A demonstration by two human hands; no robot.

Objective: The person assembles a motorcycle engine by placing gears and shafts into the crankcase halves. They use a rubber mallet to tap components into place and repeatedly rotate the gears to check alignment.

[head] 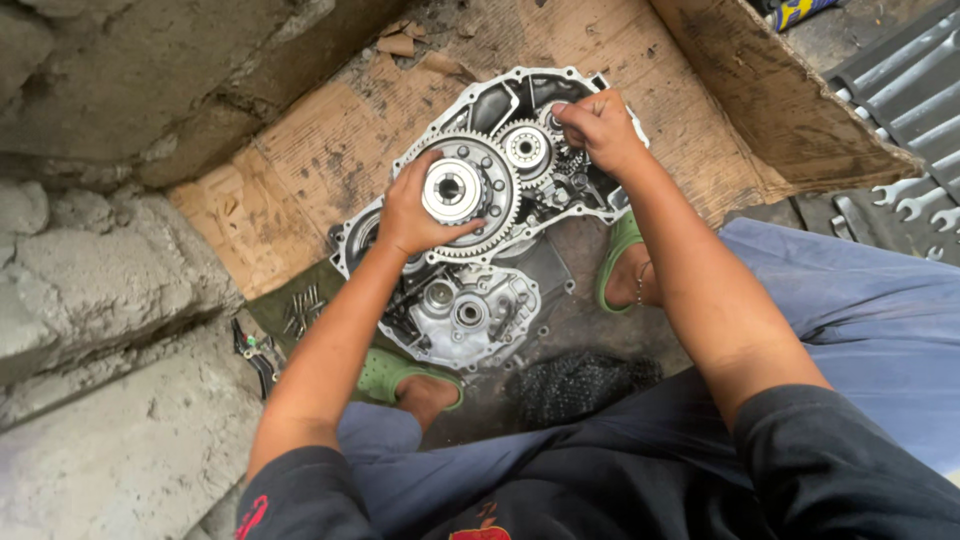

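The engine case [470, 300] lies flat on the cardboard [330, 150] on the floor, long axis running from near-left to far-right. The left hand [415, 210] grips the large gear [465, 190] at centre. The right hand [598, 125], farther off, pinches a small part beside the small gear [526, 148] near the far-right end.

- Rough grey stone blocks [90, 250] are seen along the left side, with deep gaps between them.
- A flattened brown cardboard sheet [330, 150], stained and torn, is spread over the floor in the far middle.
- Spanners [915, 195] are laid in a row at the far right.
- Even daylight is cast throughout.
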